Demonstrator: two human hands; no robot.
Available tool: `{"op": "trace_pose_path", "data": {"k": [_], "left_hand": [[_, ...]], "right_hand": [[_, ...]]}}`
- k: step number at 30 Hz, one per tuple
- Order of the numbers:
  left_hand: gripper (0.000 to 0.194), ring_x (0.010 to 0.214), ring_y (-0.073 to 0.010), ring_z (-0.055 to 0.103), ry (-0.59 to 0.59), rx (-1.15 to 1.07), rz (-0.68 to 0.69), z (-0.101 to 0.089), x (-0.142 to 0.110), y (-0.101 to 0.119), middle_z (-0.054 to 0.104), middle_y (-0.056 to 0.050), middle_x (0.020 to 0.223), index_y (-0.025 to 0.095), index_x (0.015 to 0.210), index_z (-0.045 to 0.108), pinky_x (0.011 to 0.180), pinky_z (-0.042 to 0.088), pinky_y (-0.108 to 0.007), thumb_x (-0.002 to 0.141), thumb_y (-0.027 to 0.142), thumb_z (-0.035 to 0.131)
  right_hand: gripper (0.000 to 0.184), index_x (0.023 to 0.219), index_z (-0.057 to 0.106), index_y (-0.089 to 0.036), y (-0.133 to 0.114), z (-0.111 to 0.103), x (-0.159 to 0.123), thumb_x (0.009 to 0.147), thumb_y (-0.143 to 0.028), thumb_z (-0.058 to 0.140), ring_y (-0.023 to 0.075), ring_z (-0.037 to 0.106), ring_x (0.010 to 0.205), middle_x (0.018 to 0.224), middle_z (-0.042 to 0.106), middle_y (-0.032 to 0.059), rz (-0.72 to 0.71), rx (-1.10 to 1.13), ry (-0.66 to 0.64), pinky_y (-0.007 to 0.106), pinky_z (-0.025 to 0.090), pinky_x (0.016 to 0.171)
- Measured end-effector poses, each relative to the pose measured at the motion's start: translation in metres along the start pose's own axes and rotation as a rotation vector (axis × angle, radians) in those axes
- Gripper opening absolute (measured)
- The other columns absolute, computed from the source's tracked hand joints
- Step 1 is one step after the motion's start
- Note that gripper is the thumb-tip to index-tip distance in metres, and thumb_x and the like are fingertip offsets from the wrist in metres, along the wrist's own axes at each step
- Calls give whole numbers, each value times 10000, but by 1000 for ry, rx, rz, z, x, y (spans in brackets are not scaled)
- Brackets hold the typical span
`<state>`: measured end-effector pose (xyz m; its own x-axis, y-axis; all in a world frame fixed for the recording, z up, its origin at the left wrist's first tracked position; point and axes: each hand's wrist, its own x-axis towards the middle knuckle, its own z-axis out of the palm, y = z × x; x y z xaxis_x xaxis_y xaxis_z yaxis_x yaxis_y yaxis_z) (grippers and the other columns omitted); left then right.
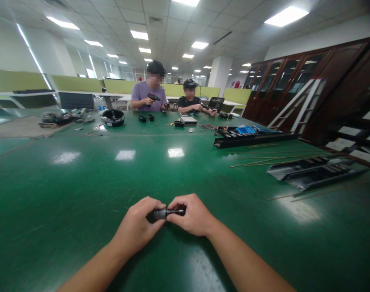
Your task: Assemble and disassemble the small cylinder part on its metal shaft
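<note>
A small dark cylindrical part point(160, 213) with a thinner, ribbed metal shaft lies level between my two hands, just over the green table point(90, 182). Its thick, grey-black end sits in the closed thumb and fingers of my left hand point(139, 222). My right hand point(193, 215) pinches the narrower shaft end, with thumb below and fingers above. Fingers cover both tips of the part, and its exact kind is not clear from here.
Metal channels point(312, 172) and thin rods point(257, 162) lie to the right, with a longer black channel point(248, 140) behind. Across the table are a headset point(113, 117), small black boxes point(146, 118) and two people, one holding a power drill point(153, 97). A stepladder point(308, 103) leans by cabinets.
</note>
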<state>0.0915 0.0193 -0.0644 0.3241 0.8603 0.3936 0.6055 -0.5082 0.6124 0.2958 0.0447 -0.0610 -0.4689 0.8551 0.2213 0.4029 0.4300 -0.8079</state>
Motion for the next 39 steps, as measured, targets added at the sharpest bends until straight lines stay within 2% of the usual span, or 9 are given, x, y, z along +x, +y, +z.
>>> {"op": "trace_pose_path", "data": {"k": [39], "left_hand": [[169, 876, -164, 642, 39, 9, 22, 0, -1, -2, 676, -11, 939, 236, 956, 656, 785, 504, -281, 797, 224, 709]], "right_hand": [[100, 817, 756, -184, 1, -5, -1, 737, -224, 711, 125, 592, 625, 693, 689, -7, -16, -37, 13, 220, 404, 584]]}}
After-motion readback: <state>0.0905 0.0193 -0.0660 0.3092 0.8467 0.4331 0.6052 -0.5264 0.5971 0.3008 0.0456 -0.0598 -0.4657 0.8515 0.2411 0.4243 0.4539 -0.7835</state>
